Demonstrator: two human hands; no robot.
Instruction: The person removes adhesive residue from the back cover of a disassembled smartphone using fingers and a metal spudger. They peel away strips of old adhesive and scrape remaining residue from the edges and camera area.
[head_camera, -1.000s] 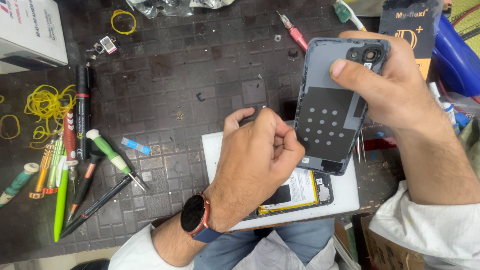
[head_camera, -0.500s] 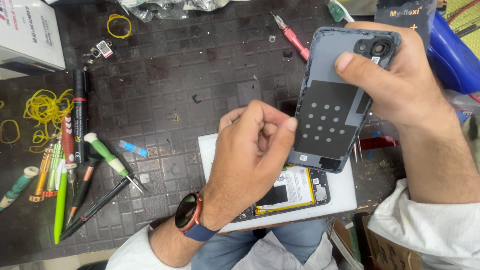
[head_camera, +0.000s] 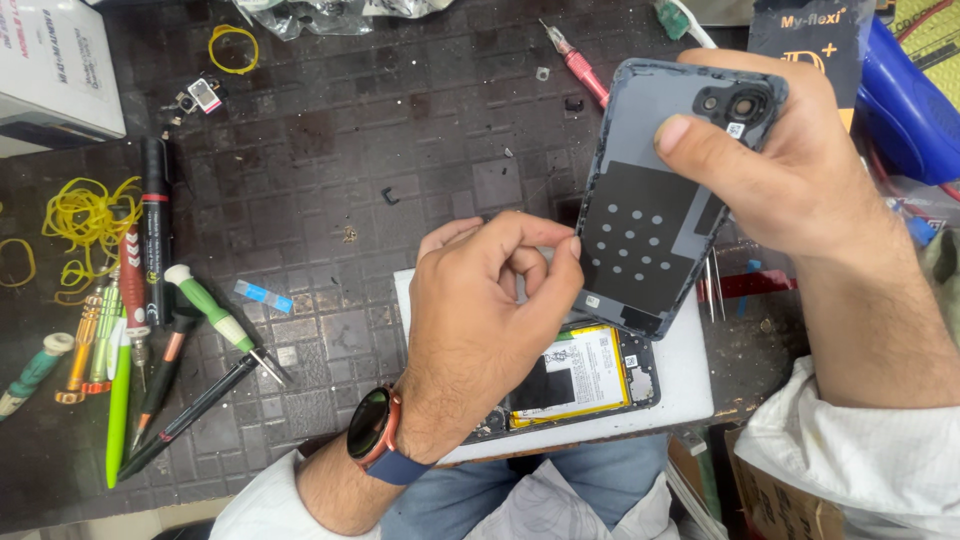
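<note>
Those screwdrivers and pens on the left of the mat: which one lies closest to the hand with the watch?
The green-and-white-handled screwdriver. It lies slanted with its metal tip toward the left hand, while the other tools sit farther left.

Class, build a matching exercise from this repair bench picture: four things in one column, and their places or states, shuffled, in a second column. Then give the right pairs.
Things:
1. phone back cover
2. opened phone
3. yellow rubber bands
4. wristwatch

Places or states:
A. worn on the left hand's wrist
B. lying on the white board, battery showing
C. held up in the right hand
D. piled at the mat's left edge

Pairs: 1-C, 2-B, 3-D, 4-A
</note>
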